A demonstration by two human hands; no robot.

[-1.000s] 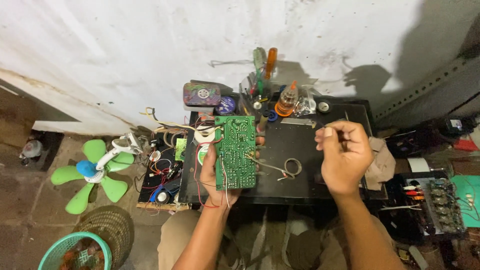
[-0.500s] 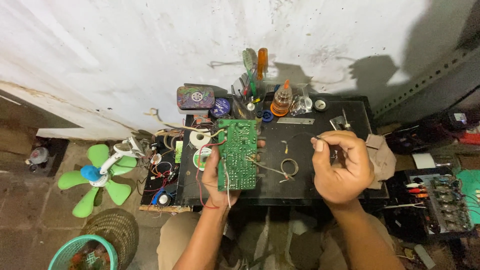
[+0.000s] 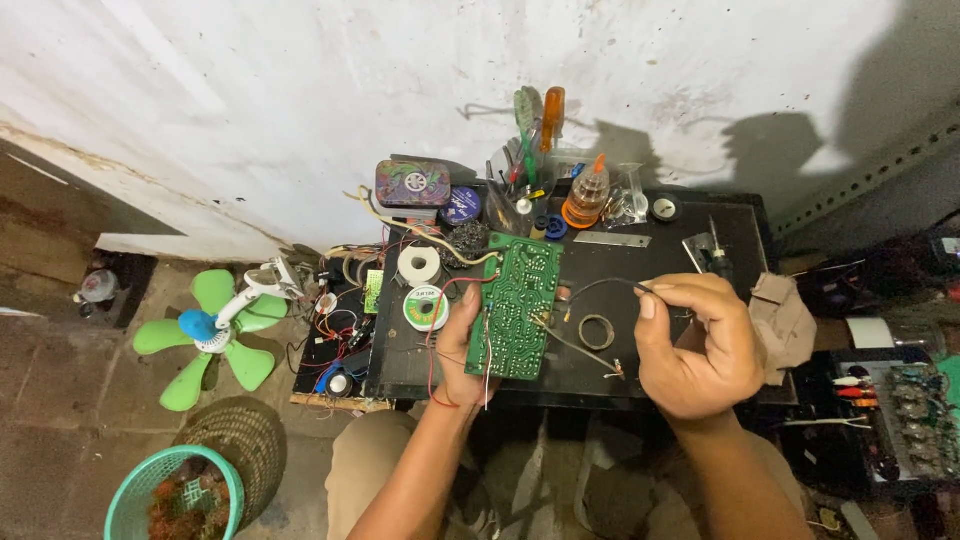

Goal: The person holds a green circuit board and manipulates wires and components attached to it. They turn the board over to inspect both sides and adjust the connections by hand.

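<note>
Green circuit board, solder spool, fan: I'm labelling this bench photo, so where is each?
green circuit board [image 3: 517, 305], head view, middle of its face.
solder spool [image 3: 426, 309], head view, its top.
fan [image 3: 199, 325], head view, blue hub.

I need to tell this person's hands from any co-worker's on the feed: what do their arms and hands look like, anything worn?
Both forearms are bare, with no sleeves in view. The left hand and right hand wear no gloves, and I see no rings or watch. Nails are short. A thin red line near the left wrist may be a wire or thread; I cannot tell which.

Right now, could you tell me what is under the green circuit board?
The left hand holds the green circuit board above the black tabletop; wires trail out. The board hides whatever lies directly beneath.
</note>
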